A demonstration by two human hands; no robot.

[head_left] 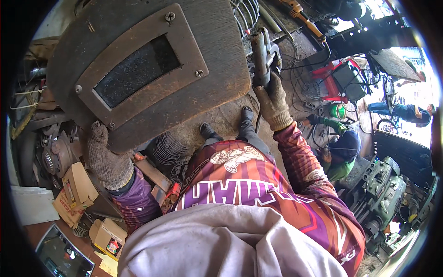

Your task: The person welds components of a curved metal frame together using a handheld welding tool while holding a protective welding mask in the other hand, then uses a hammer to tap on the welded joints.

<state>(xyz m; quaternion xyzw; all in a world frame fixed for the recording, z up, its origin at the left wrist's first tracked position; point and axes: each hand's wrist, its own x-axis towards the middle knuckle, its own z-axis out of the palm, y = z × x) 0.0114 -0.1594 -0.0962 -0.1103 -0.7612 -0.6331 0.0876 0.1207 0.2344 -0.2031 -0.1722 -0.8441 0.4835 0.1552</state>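
A dark, flat welding shield (180, 99) with a bolted metal frame around a dark glass window (137, 71) fills the upper left. My left hand (108, 159), in a knitted work glove, grips the shield's lower left edge, thumb on its face; the fingers behind it are hidden. On the other side, my gloved right hand (275, 104) is closed around a clamp-like metal tool (262, 60) with a thick tube and a looped part, just past the shield's right edge. The tool's exact kind cannot be made out.
Coiled wire (168, 148) lies below the shield. An orange power tool (304, 21) and cables are at the upper right. A red chair (325, 74), a crouching person in green (344, 171) and a grey machine (383, 187) stand right; cardboard boxes (78, 187) are left.
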